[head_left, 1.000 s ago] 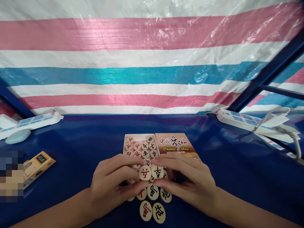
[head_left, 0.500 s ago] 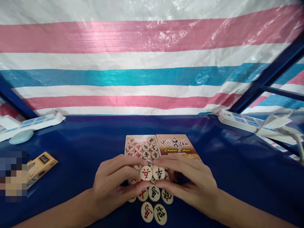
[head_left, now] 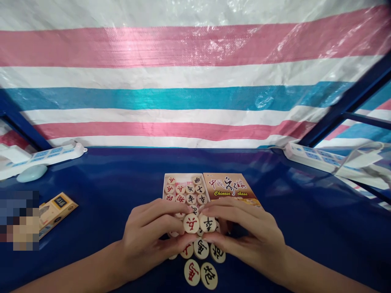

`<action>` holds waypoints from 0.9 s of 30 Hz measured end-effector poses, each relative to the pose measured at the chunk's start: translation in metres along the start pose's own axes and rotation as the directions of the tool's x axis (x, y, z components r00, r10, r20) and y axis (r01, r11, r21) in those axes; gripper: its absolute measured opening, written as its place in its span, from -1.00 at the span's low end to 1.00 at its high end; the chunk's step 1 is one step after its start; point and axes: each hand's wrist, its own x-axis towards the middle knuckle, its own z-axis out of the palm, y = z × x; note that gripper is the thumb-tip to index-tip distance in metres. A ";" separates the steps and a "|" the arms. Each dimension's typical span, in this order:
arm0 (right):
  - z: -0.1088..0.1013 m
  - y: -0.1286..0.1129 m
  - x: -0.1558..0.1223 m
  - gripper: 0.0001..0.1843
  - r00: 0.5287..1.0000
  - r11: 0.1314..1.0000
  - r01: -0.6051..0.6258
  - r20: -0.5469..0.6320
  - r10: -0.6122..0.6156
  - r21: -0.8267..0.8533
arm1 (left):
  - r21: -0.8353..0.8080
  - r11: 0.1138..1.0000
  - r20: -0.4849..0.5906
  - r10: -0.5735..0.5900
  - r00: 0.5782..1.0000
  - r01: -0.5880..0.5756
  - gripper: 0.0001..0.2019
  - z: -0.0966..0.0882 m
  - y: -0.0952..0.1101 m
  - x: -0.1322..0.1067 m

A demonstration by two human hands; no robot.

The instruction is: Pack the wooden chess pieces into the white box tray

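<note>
Over the near part of an open white box (head_left: 165, 181), my left hand (head_left: 152, 234) is closed on a round wooden Chinese chess piece with a red character (head_left: 191, 223). Close beside it, my right hand (head_left: 247, 236) grips a piece with a black character (head_left: 208, 223). Thumbs lie below and fingers above both pieces, faces towards me. Several red and black pieces lie in rows inside the box, its near end hidden by my hands. On the table in front sit more loose pieces, among them a red one (head_left: 192, 272) and a black one (head_left: 209, 276).
A brown box lid printed "Chinese chess" (head_left: 227, 183) lies against the box's right side. Power strips stand at the back left (head_left: 55, 154) and back right (head_left: 317, 160). A pale green mouse-shaped object (head_left: 32, 173) and a small tan carton (head_left: 58, 213) are on the left.
The whole view has shifted slightly, so things sit a little further right. The black-marked piece in my right hand has turned slightly; both hands keep their hold.
</note>
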 end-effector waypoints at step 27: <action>0.001 -0.001 -0.006 -0.66 0.992 0.989 -0.129 0.020 0.127 0.067 | 0.018 1.000 0.052 -0.010 0.999 0.009 -0.86 -0.003 0.002 0.000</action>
